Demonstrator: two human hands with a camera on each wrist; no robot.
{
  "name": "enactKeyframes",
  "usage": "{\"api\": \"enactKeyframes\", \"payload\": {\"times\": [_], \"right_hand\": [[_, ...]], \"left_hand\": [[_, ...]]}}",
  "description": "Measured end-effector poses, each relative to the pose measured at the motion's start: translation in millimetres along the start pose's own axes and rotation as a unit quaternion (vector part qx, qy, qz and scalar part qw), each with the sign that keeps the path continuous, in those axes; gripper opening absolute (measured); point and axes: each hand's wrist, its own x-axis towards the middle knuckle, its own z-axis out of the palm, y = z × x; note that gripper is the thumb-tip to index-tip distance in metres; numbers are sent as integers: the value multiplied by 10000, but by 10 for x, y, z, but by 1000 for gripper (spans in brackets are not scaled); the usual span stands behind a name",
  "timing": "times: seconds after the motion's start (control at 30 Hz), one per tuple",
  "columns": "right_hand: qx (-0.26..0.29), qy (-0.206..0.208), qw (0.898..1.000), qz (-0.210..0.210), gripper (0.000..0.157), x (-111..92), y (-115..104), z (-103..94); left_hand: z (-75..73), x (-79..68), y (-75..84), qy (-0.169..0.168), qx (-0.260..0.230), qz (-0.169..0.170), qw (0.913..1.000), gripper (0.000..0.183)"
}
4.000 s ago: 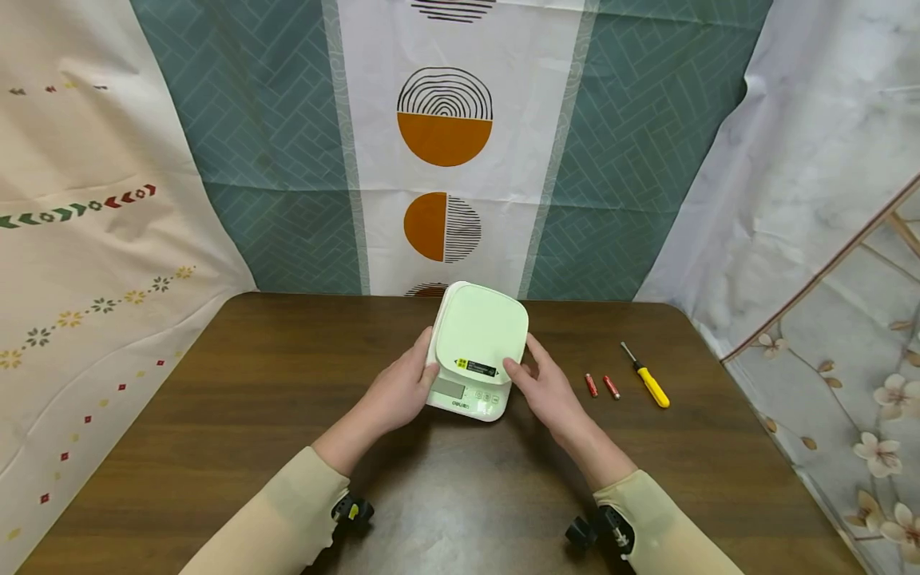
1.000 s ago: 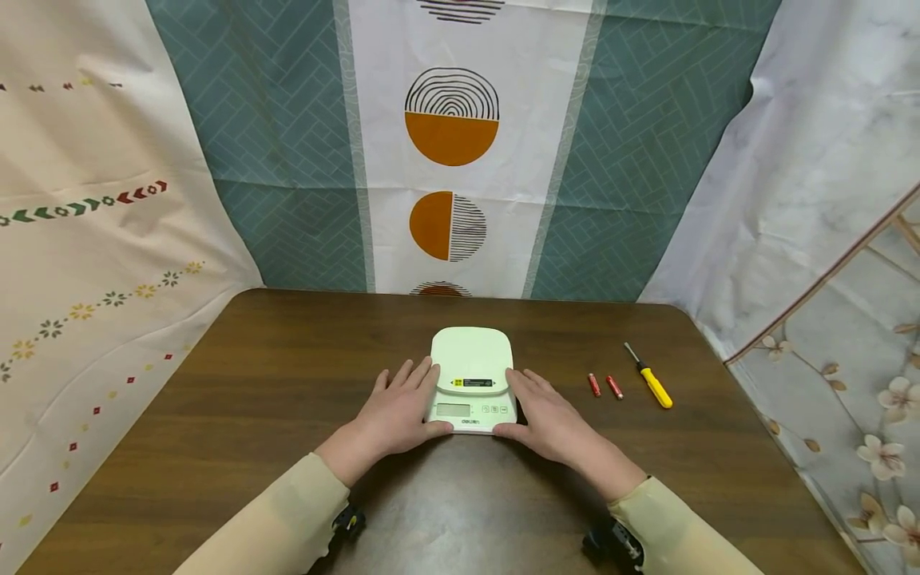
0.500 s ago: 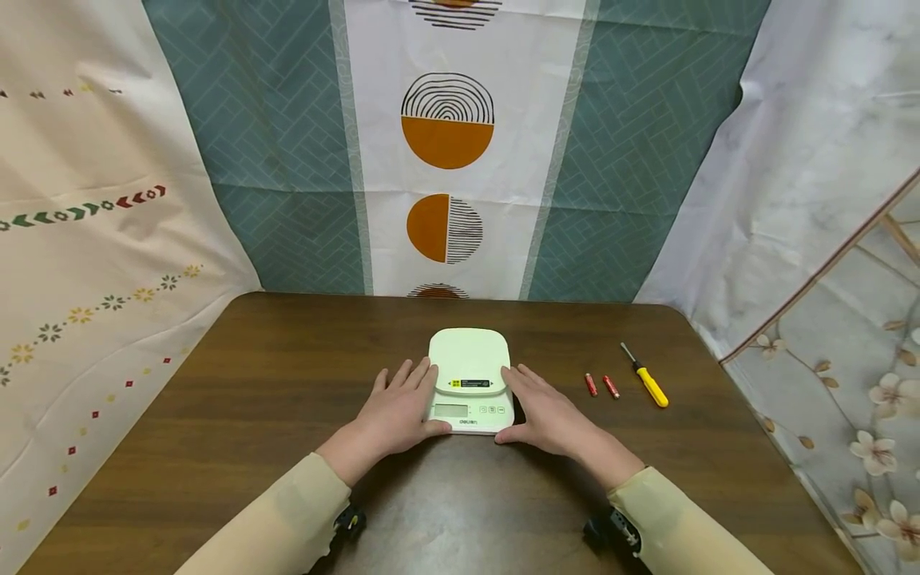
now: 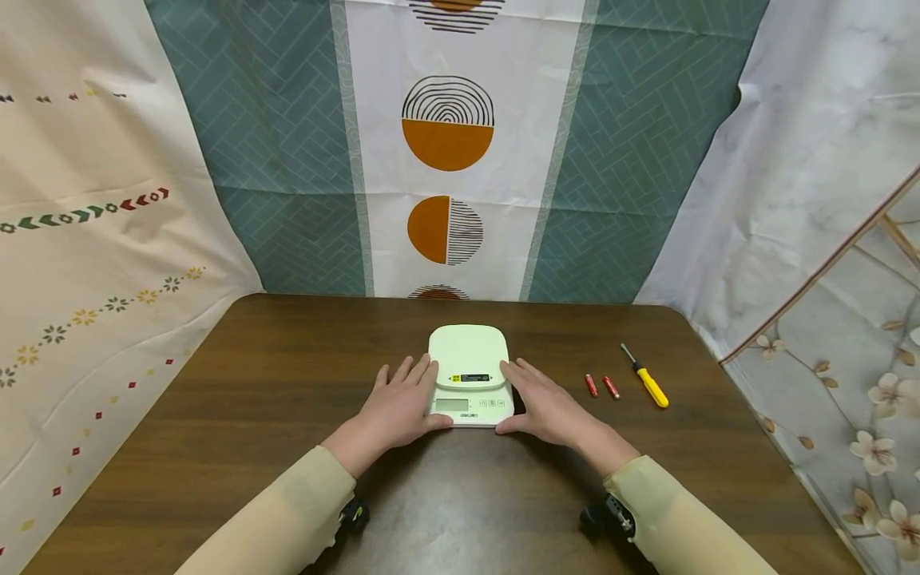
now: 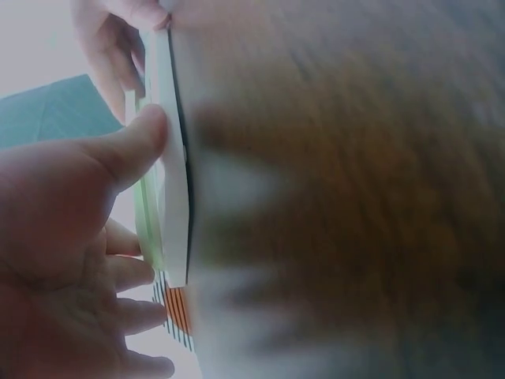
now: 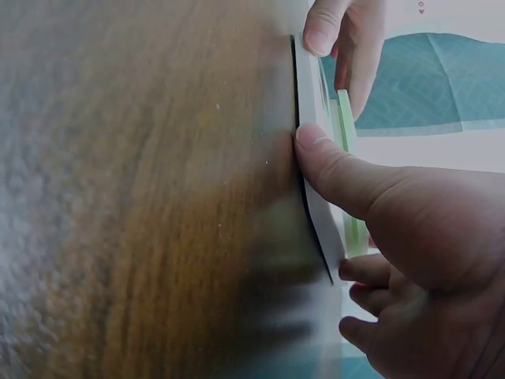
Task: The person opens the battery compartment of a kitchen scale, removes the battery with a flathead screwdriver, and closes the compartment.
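Observation:
A pale green and white kitchen scale [image 4: 469, 355] lies flat on the table, its small display and buttons facing the person. Along its left side rests my left hand [image 4: 398, 407], fingers straight and spread, thumb at the near left corner. My right hand [image 4: 549, 407] lies against the right side in the same way, its thumb at the near right corner. Both wrist views show the thumbs touching the front edge of the scale's white base [image 5: 175, 197], with the other fingers [image 6: 364, 270] extended along the sides.
To the right of the scale, two red batteries [image 4: 591, 386] lie side by side on the brown wooden table [image 4: 287, 375]. Beyond them is a screwdriver [image 4: 650, 385] with a yellow handle. Patterned cloths [image 4: 287, 144] hang behind the table and at both sides.
Four seconds ago both hands held the scale tilted up; since then it has come down flat and the fingers have straightened. In the last half second, scale and hands shifted slightly away from the person.

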Motion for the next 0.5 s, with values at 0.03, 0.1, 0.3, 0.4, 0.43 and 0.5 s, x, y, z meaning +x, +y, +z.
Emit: {"api": "enactKeyframes", "payload": {"times": [0.03,0.1,0.3,0.4,0.43,0.5], "right_hand": [[3,-14,10000,17,112,3,2,-4],[-2,-38,10000,48,112,1,2,-13],[-36,-6,10000,52,112,-23,-21,-26],[-198,151,9997,26,111,-39,-45,-46],[-272,247,9993,6,110,-42,-55,-53],[-461,454,9979,-31,107,-48,-74,-71]], "left_hand": [[-2,5,3,5,-19,-4,10000,103],[-8,9,9,14,-40,-13,10000,103],[-27,2,12,-39,-70,-13,10000,104],[-47,1,3,10,-35,-22,10000,101],[-57,4,-4,74,-13,-25,10000,99],[-76,7,-21,239,36,-59,9997,94]]}}
